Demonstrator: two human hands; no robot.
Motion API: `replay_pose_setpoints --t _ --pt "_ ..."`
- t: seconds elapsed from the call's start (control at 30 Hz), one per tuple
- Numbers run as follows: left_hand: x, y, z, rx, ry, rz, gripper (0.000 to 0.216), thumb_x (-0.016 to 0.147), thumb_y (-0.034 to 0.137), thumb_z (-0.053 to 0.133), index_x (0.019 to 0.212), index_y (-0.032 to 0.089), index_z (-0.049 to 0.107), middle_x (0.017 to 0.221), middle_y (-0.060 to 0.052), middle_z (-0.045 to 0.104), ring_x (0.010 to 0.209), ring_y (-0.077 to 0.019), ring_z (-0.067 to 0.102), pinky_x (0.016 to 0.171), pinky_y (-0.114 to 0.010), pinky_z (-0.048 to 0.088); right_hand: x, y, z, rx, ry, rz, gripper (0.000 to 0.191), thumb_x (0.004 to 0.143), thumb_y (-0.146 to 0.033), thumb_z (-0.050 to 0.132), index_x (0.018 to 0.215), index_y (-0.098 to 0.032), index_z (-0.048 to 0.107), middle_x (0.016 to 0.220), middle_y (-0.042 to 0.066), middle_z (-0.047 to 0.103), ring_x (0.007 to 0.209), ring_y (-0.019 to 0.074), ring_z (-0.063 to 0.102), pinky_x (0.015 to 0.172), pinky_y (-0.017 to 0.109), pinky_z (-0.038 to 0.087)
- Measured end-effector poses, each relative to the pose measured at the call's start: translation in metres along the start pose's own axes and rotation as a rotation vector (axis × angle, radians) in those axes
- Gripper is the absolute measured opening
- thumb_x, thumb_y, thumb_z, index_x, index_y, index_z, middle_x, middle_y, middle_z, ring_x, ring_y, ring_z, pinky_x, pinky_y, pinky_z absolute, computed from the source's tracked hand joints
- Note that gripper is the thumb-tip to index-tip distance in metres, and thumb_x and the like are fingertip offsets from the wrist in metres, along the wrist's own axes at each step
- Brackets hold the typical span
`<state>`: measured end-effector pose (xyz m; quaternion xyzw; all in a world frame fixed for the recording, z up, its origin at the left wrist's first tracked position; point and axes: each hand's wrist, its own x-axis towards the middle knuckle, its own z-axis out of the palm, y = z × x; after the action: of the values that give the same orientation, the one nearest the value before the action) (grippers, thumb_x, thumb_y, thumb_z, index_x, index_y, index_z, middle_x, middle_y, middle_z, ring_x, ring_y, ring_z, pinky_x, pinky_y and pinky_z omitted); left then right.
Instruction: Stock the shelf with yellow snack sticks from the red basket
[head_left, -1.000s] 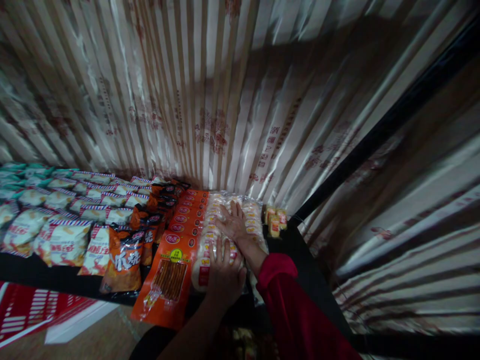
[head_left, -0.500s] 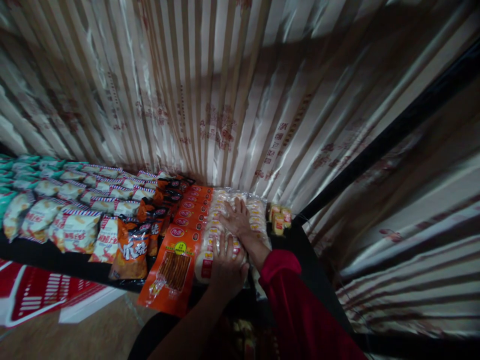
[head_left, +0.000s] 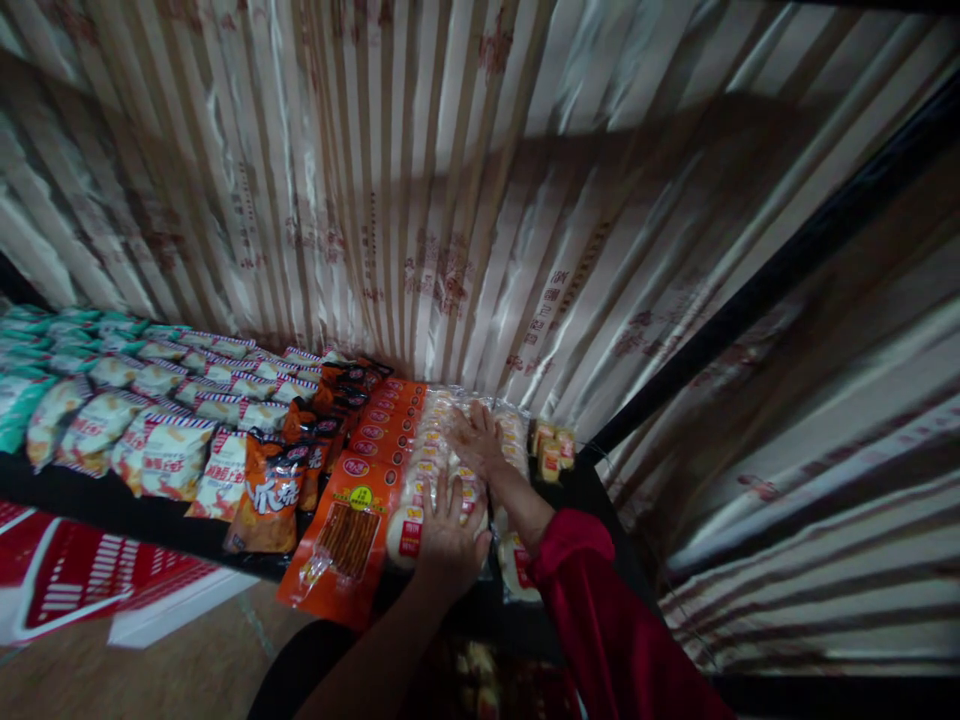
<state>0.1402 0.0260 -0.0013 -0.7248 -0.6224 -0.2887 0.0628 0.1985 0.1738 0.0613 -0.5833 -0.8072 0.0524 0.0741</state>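
Note:
My left hand [head_left: 453, 535] lies flat, fingers spread, on the front of a row of clear-wrapped packs of pale, rounded food [head_left: 409, 537] with red labels. What the food is, I cannot tell. Further back on the same row rests my right hand [head_left: 477, 442], open and palm down, its wrist coming out of a red sleeve [head_left: 581, 550]. Just to the right runs a second row of similar packs [head_left: 517, 565], partly covered by my right forearm. Orange packs of brown sticks [head_left: 349, 540] overlap in a row along the left side.
Orange-and-black snack bags [head_left: 268, 495], white snack bags [head_left: 176, 455] and green bags [head_left: 19, 405] fill the black shelf leftward. Small yellow packets [head_left: 551, 458] stand at the right. A striped, printed curtain [head_left: 450, 200] hangs behind, with a black bar [head_left: 720, 310] slanting across it.
My left hand's fingers have spread flatter on the front packs. The front pack of the right row now shows more plainly beside my right forearm. The view has shifted slightly.

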Motion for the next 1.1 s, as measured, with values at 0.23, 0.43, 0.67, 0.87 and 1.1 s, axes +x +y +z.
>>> replay_pose_setpoints --t 0.23,0.43,0.67,0.87,1.1 --pt "0.000 0.001 -0.007 -0.077 -0.033 -0.017 0.045 0.084 0.048 0.043 0.124 0.030 0.052 0.136 -0.009 0.046 0.130 -0.0298 0.033 0.105 -0.060 0.020 -0.034 -0.011 -0.010 -0.005 0.081 -0.119 0.048 0.092 -0.039 0.033 0.136 -0.022 0.040 0.150 0.008 0.021 0.139 0.0249 0.010 0.110 0.046 0.015" --pt "0.006 0.007 0.000 -0.057 -0.066 -0.049 0.045 0.082 0.045 0.046 0.124 0.030 0.053 0.130 -0.006 0.053 0.130 -0.0291 0.033 0.108 -0.062 0.010 -0.076 -0.016 -0.002 0.139 0.182 -0.174 0.046 0.087 -0.035 0.041 0.127 -0.014 0.052 0.147 0.010 0.030 0.137 0.0267 0.018 0.109 0.044 0.025" --pt "0.010 0.011 -0.001 0.044 0.015 -0.010 0.050 0.086 0.037 0.041 0.134 0.022 0.042 0.136 -0.008 0.046 0.132 -0.0295 0.031 0.111 -0.054 0.012 -0.125 -0.007 -0.005 0.298 0.290 -0.234 0.039 0.084 -0.030 0.042 0.116 -0.015 0.059 0.144 0.011 0.034 0.137 0.0253 0.021 0.107 0.047 0.030" --pt "0.008 0.015 -0.021 0.042 0.061 0.031 0.051 0.086 0.031 0.040 0.135 0.019 0.040 0.140 -0.010 0.041 0.133 -0.0261 0.030 0.110 -0.050 0.017 -0.150 -0.002 -0.004 0.369 0.311 -0.192 0.041 0.087 -0.030 0.039 0.119 -0.014 0.057 0.144 0.012 0.034 0.136 0.0230 0.023 0.109 0.043 0.028" --pt "-0.007 -0.038 -0.059 0.129 0.124 -0.153 0.042 0.085 0.022 0.039 0.124 0.012 0.052 0.140 -0.014 0.040 0.136 -0.0266 0.023 0.108 -0.046 0.026 -0.173 -0.011 0.004 0.457 0.333 -0.184 0.048 0.090 -0.033 0.031 0.134 -0.018 0.041 0.141 0.008 0.039 0.134 0.0180 0.028 0.109 0.042 0.029"
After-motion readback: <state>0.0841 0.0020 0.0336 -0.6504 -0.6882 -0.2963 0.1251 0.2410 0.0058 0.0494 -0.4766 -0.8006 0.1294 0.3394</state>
